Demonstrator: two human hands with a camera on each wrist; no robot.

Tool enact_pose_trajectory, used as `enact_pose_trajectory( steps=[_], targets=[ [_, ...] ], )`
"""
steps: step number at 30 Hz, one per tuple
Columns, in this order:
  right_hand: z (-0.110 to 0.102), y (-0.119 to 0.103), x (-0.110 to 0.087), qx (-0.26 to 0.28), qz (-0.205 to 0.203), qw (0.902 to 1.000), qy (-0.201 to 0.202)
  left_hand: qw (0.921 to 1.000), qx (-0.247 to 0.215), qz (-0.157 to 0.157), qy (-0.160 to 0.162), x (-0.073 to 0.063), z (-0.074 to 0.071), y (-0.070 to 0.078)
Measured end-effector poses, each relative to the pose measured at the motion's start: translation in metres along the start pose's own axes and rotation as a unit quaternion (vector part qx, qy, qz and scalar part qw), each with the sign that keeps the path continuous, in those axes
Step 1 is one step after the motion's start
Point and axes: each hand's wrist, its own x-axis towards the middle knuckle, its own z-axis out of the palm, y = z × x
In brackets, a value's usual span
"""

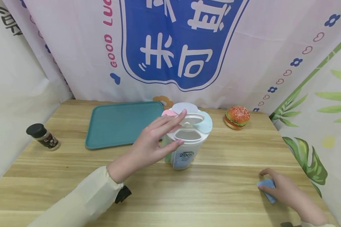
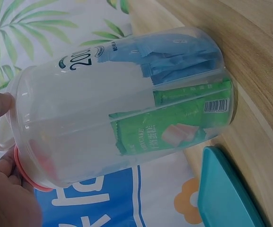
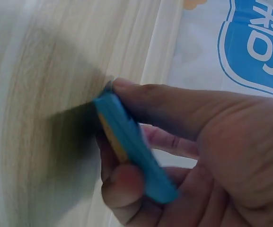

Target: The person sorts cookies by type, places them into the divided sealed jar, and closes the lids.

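A clear plastic storage container marked 2000 stands upright mid-table, with pastel flip lids on top. One front lid flap is raised, uncovering an opening. My left hand is at this top, fingers extended by the raised flap and thumb touching the front rim. Through the wall, the left wrist view shows blue packets and green packets in separate compartments. At the table's right side, my right hand pinches a small blue packet between thumb and fingers, just over the tabletop.
Behind the left hand lies a teal tray. A seasoning jar with a black cap stands at the far left. Toward the back right sits a toy-like hamburger. A printed cloth hangs along the table's back edge.
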Motion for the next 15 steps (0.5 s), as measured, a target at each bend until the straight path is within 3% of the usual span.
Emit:
enact_pose_trajectory(
  steps=[6,15],
  targets=[
    [-0.006,-0.005,-0.001,0.014,-0.024,0.9991,0.033,1.0000,-0.001,0.001,0.001,-0.001,0.000,-0.001],
    [-0.029,-0.028,0.009,0.039,-0.137,0.9836,0.110,1.0000,-0.001,0.000,0.001,-0.001,0.001,-0.001]
  ],
)
